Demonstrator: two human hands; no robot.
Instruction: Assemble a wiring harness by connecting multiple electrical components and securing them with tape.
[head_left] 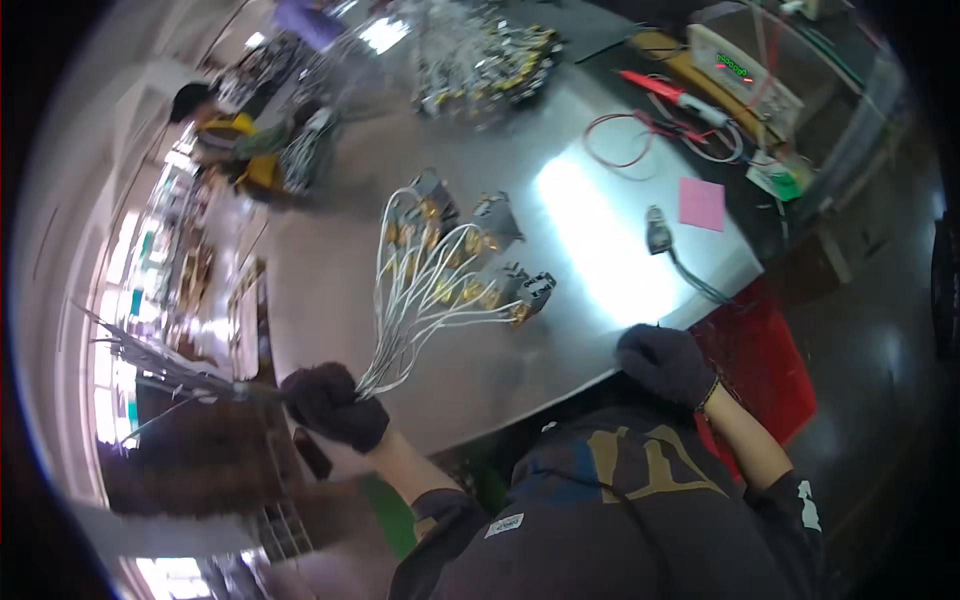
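Note:
My left hand (335,405), in a dark glove, is closed around a bundle of white cables (385,340) at the table's left front edge. The cables fan out across the metal table (480,370) to several grey connectors (492,222) with yellowish parts near the wire ends. Loose grey cable tails (180,370) stick out past the hand on its other side. My right hand (668,365), also gloved, is curled closed at the front right table edge; whatever its fingers hold, if anything, is hidden. Beyond it lies a single grey plug (658,232) on a dark cord.
A large pile of similar cables (485,65) lies at the far side. On the right are a pink paper square (702,204), a red probe (665,92) with leads, and a meter (745,75). A red bin (770,365) stands below the right edge. Another person (235,145) works at far left.

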